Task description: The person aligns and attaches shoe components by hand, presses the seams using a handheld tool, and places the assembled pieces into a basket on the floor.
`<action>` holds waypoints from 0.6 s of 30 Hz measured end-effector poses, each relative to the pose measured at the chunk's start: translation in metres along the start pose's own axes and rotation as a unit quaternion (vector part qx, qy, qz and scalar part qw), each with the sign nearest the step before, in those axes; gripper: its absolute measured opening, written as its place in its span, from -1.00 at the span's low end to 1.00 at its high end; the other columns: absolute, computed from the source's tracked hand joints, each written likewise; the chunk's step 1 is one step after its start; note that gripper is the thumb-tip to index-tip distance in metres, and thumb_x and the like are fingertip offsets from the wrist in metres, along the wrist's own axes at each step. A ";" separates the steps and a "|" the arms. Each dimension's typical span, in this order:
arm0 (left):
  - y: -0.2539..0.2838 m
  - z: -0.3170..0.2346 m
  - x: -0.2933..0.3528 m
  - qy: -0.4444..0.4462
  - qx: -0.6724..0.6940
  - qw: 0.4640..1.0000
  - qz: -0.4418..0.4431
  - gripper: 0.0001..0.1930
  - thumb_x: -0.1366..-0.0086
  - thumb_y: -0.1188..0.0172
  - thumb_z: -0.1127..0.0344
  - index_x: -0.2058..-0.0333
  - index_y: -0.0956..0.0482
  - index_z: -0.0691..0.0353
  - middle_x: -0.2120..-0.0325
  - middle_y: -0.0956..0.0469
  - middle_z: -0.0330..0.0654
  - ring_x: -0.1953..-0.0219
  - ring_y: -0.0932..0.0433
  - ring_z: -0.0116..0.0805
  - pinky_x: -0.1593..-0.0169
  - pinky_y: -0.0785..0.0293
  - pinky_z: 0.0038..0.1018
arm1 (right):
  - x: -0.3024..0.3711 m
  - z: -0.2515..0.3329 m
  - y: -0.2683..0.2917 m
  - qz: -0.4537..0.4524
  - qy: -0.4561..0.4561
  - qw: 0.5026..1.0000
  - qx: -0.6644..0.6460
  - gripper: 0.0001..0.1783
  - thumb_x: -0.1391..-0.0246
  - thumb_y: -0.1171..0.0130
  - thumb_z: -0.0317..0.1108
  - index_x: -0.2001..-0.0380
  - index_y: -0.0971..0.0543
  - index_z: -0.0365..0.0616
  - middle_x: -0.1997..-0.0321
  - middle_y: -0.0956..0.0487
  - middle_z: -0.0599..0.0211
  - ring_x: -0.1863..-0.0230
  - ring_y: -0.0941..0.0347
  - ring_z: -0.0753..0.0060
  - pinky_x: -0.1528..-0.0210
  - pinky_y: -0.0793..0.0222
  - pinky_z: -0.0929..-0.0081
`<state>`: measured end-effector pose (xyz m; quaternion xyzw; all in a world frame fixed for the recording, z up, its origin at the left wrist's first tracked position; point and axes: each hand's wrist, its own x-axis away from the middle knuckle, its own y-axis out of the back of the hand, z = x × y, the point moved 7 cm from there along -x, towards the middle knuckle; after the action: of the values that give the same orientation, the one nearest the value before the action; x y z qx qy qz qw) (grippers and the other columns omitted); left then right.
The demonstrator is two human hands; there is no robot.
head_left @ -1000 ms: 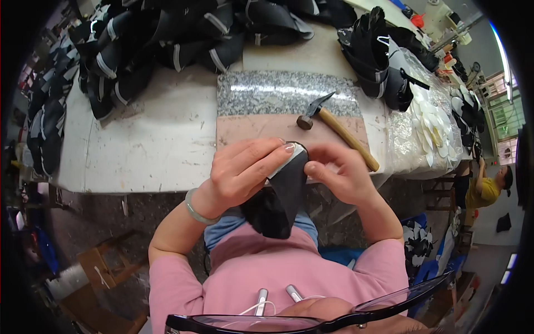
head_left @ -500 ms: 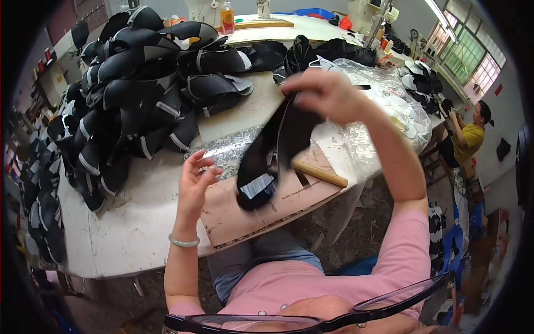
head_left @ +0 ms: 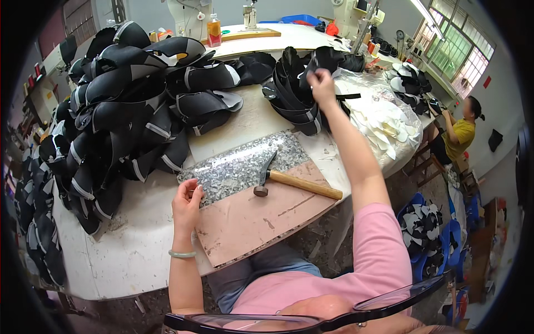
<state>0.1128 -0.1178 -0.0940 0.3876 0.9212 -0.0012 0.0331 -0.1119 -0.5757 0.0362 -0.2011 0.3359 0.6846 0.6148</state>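
Note:
Reaching to the far middle of the table, my right hand point(head_left: 322, 90) is closed on a black shoe upper point(head_left: 325, 58). It holds this over a stack of black uppers with grey strips point(head_left: 295, 108). My left hand point(head_left: 186, 203) is empty, its fingers loosely bent and apart, beside the left edge of a pinkish board point(head_left: 261, 222). A hammer point(head_left: 306, 185) with a wooden handle and a dark round head lies across that board and a speckled stone slab point(head_left: 228, 170).
A large heap of black uppers point(head_left: 130, 72) covers the table's left side. White cut pieces point(head_left: 384, 122) lie on clear plastic at the right. Farther back are a bottle of orange liquid point(head_left: 214, 30) and a sewing machine point(head_left: 250, 15). A person in yellow point(head_left: 459, 133) sits at the far right.
The black upper has moved from above the board to the far stack with my right hand, uncovering the hammer. My left hand has lowered slightly, with its fingers more curled.

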 end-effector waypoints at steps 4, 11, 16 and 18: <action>0.009 0.004 0.003 -0.013 -0.027 0.999 -0.013 -0.76 -0.26 -0.15 0.42 0.13 -0.47 0.39 0.36 -0.53 -0.26 0.35 -0.49 -0.56 0.24 -0.48 -0.61 | 0.052 -0.014 -0.016 0.096 -0.015 0.964 0.247 -0.65 0.10 -0.32 -0.15 0.35 -0.59 -0.21 0.14 -0.52 0.07 0.09 -0.42 0.10 0.03 -0.33 0.30; 0.006 -0.006 0.006 -0.027 -0.096 0.995 -0.023 -0.79 -0.24 -0.17 0.42 0.18 -0.51 0.38 0.38 -0.55 -0.24 0.37 -0.49 -0.56 0.24 -0.47 -0.61 | 0.010 0.087 0.008 0.014 0.224 0.877 0.425 -0.81 0.23 -0.28 -0.21 0.60 -0.67 -0.11 -0.09 -0.40 0.30 -0.17 -0.18 0.11 -0.07 -0.26 0.17; 0.007 -0.001 0.003 -0.028 -0.063 0.997 -0.027 -0.79 -0.24 -0.17 0.42 0.18 -0.51 0.38 0.38 -0.55 -0.24 0.38 -0.48 -0.56 0.26 -0.46 -0.63 | -0.081 0.099 0.011 -0.009 0.150 0.884 0.442 -0.72 0.12 -0.19 -0.13 0.48 -0.69 -0.09 -0.07 -0.45 0.33 -0.15 -0.24 0.17 -0.11 -0.27 0.22; 0.005 0.000 0.002 -0.027 -0.056 0.998 -0.025 -0.79 -0.24 -0.17 0.42 0.17 -0.52 0.38 0.37 -0.55 -0.24 0.38 -0.49 -0.56 0.26 -0.46 -0.63 | -0.120 0.091 0.009 0.002 0.076 0.925 0.372 -0.69 0.06 -0.19 -0.10 0.40 -0.69 -0.11 0.03 -0.53 0.20 -0.06 -0.35 0.11 -0.09 -0.29 0.28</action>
<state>0.1150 -0.1130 -0.0945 0.3618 0.9280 0.0391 0.0795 -0.0888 -0.5968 0.1840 -0.0085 0.6126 0.4944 0.6165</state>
